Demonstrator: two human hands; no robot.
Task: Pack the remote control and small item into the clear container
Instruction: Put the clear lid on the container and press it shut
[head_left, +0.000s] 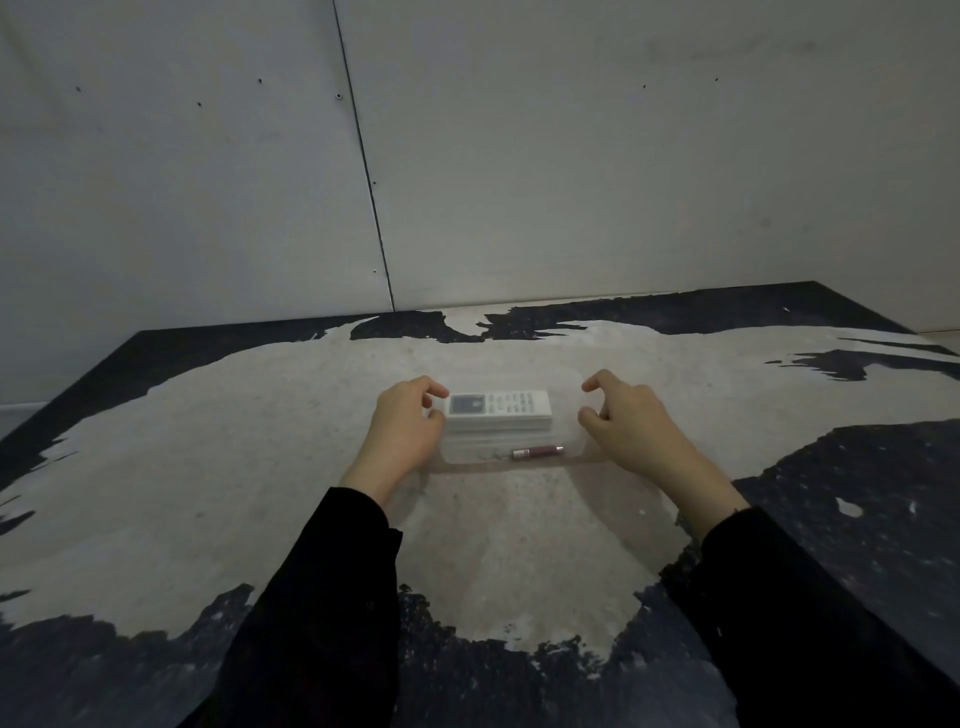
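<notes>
A clear container sits on the table in the middle of the view. Inside it a white remote control lies lengthwise along the far side, display end to the left. A small maroon pen-like item lies in the container along its near side. My left hand is at the container's left end, thumb and forefinger curled onto the edge beside the remote. At the right end, my right hand has its curled thumb and forefinger touching the clear wall. Both sleeves are black.
The table has a worn pale top with dark patches around its edges. A grey panelled wall rises straight behind the table's far edge.
</notes>
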